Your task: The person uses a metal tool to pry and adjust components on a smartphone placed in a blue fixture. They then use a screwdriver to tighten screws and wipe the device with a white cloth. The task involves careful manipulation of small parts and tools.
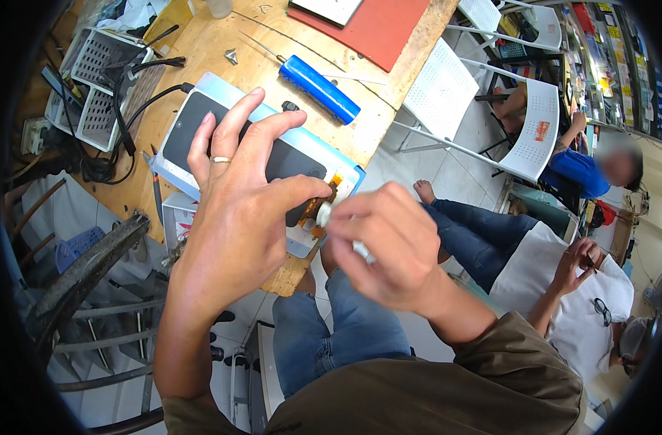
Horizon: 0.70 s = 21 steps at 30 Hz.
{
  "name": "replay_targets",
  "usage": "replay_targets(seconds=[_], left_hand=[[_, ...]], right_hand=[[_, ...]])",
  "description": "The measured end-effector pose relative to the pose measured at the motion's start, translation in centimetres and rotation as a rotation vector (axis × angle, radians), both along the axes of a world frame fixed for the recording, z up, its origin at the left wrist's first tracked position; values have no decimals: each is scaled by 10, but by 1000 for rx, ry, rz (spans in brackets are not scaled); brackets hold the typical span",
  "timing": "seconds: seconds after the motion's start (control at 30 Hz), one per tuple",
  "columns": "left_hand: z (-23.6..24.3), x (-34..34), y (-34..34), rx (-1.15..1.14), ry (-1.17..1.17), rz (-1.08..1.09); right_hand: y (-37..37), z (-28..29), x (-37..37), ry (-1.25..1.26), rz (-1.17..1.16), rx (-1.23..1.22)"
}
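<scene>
Left fingers (236, 123) splayed over dark-topped device (294, 166), right fingers (385, 217) pinching white tool (323, 214)

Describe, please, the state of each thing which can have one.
Left hand: grip spread open over the dark panel
Right hand: grip closed on a white object, blurred
Dark panel: resting flat, partly covered
Light-blue device: black cable attached
Blue-handled tool: lying on its side
White folding chair: unfolded

Bright, fairly even indoor light. Right hand (392, 243) motion-blurred; left hand (233, 196) mostly crisp. White chair (441, 90) very bright. Lower left dimmer, murky. Strong fisheye: black rounded border, edges bent and stretched. Far shelves (624, 69) soft, fine detail lost.
</scene>
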<state>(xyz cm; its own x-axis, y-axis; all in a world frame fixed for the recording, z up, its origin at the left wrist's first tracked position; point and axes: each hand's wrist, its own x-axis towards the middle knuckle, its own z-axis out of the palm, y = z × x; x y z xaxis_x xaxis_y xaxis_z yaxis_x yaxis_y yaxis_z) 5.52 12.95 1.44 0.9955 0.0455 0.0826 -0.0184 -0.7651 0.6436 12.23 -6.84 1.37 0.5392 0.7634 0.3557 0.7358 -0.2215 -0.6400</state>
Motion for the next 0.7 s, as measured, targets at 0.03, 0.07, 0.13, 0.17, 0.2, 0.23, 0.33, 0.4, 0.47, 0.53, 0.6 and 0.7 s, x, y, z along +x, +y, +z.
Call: replay_targets(seconds=[0.03, 0.07, 0.13, 0.17, 0.2, 0.23, 0.33, 0.4, 0.47, 0.53, 0.6, 0.7], left_hand=[[0, 0, 0, 3, 0, 2], [0, 0, -1, 1, -1, 1], [-1, 0, -1, -3, -2, 1], [0, 0, 0, -1, -1, 0], [0, 0, 0, 1, -1, 0], [0, 0, -1, 3, 0, -1], [1, -1, -2, 8, 15, 8], [1, 0, -3, 10, 6, 17], [1, 1, -3, 13, 4, 18], [2, 0, -3, 13, 11, 16], [2, 0, -3, 17, 6, 16], [2, -1, -5, 27, 0, 32]], right_hand=[[-1, -1, 1, -46, -8, -5], [-1, -3, 4, -44, -52, -59], [-2, -3, 3, -53, 51, -39], [-3, -2, 1, -10, 94, -52], [-3, -1, -1, 8, 163, -34], [-4, -1, -1, 50, 204, -4], [-7, 1, 0, -6, 10, 0], [-6, 0, 3, -40, 47, -55], [-6, 2, 2, 4, 86, -94], [-8, 7, -1, 99, 179, -109], [-8, 9, -1, 152, 149, -84], [-5, 6, 3, 41, 46, -33]])
